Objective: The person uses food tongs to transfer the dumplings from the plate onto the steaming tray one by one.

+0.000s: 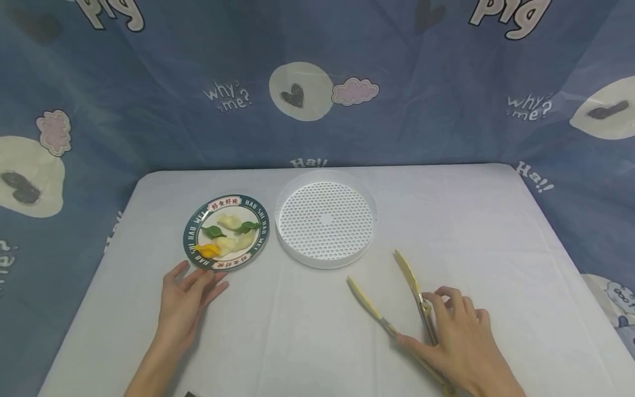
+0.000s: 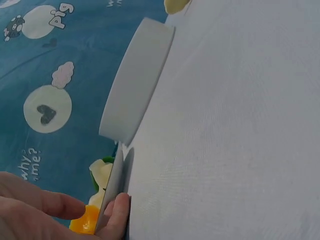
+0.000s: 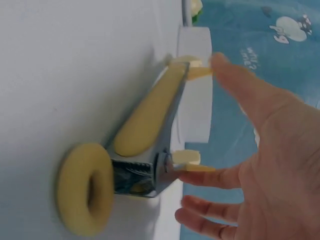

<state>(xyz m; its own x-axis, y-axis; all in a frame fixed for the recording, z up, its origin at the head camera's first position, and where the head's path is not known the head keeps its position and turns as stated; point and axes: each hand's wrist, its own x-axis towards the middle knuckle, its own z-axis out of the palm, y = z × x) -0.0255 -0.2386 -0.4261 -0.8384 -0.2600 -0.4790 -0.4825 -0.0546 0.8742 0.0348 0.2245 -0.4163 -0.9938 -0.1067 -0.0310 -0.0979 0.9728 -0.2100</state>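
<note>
A round plate (image 1: 189,238) with a green patterned rim stands at the table's left. It bears pale dumpling-like pieces (image 1: 229,221), green leaf-shaped pieces (image 1: 213,231) and an orange piece (image 1: 208,251). My left hand (image 1: 186,303) is at its near edge; in the left wrist view fingers (image 2: 119,212) reach under the rim, and the thumb is above, near the orange piece. Metal tongs with yellow tips and handle parts (image 1: 366,298) lie spread on the right. Spread over them, my right hand (image 1: 458,333) has thumb and index finger close to the two arms; contact is unclear.
A white round tray with a perforated base (image 1: 324,262) stands beside the plate, near the table's back edge. A white cloth covers the table (image 1: 307,342). Behind it hangs a blue printed curtain (image 1: 173,127). A small dark object (image 1: 190,394) shows at the front edge.
</note>
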